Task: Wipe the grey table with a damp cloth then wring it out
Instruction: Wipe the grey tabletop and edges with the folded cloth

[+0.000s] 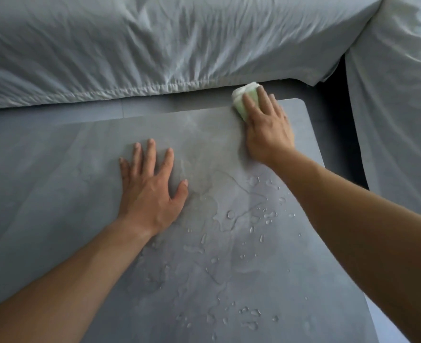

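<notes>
Nearest me, water droplets [254, 224] bead on the flat grey table [56, 181]. My left hand [150, 191] lies flat on it, fingers spread, holding nothing. Farther out, my right hand [266, 129] presses the folded pale green and white cloth [241, 95] under nearly straight fingers at the table's far right corner, near a rumpled pale grey sheet [155, 45].

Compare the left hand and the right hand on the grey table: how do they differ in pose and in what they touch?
The left hand lies flat on the bare table with its fingers spread; the right hand presses the folded green and white cloth with its fingers close together. The left hand rests near the middle; the right hand reaches towards the far right corner. Both are palm down.
</notes>
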The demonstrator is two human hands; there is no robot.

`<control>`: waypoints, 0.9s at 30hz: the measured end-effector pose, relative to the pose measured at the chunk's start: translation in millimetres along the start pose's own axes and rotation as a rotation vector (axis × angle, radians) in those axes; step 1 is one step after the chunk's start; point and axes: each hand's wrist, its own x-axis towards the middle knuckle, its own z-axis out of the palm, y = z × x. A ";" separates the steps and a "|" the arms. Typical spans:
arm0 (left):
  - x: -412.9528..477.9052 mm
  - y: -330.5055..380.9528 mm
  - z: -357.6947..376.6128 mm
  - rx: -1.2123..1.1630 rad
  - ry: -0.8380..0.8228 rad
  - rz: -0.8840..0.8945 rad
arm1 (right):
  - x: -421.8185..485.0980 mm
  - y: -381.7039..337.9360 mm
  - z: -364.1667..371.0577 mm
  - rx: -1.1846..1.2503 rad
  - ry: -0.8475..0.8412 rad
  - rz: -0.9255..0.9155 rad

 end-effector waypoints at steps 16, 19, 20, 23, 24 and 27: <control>-1.2 -0.2 1.0 0.020 -0.013 -0.007 | -114.5 15.1 17.4 -0.043 -0.018 -0.227; -0.9 -3.8 -5.6 -0.032 -0.025 0.010 | -97.5 48.1 3.7 -0.037 -0.033 -0.187; -2.3 -4.5 -8.6 -0.051 -0.010 0.020 | -87.6 55.3 -1.1 -0.006 -0.005 -0.052; -20.9 -3.8 -10.5 -0.030 0.066 0.026 | -92.1 37.4 4.3 0.036 0.088 0.223; -30.8 -2.7 -8.5 -0.015 0.072 0.010 | -107.3 25.7 11.0 0.029 0.096 0.189; -55.3 2.6 0.3 -0.002 0.009 -0.050 | -162.8 12.3 22.2 -0.032 -0.018 -0.117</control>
